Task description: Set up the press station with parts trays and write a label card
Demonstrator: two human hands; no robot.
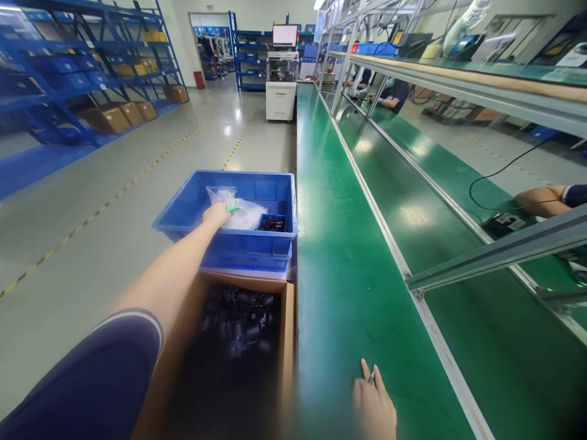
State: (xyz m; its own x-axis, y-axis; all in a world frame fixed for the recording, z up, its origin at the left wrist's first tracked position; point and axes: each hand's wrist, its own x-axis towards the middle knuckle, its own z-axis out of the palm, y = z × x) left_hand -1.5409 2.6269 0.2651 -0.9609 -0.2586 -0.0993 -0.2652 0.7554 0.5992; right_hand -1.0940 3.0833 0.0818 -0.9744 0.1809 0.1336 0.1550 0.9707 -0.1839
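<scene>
My left hand [217, 214] reaches far forward into a blue plastic bin [238, 238] and closes on a clear plastic bag [241, 209] with something green in it. A small dark tray of black parts [271, 223] lies in the same bin, just right of the bag. My right hand [373, 403] rests at the near edge of the green workbench [342, 256], fingers together around a thin small object that I cannot make out.
An open cardboard box of black parts [238, 330] stands under my left arm. A metal rail [495, 250] crosses the bench at right. Another person's arm [541, 200] lies across the bench. Blue shelving [82, 73] lines the left aisle; a white machine [280, 85] stands ahead.
</scene>
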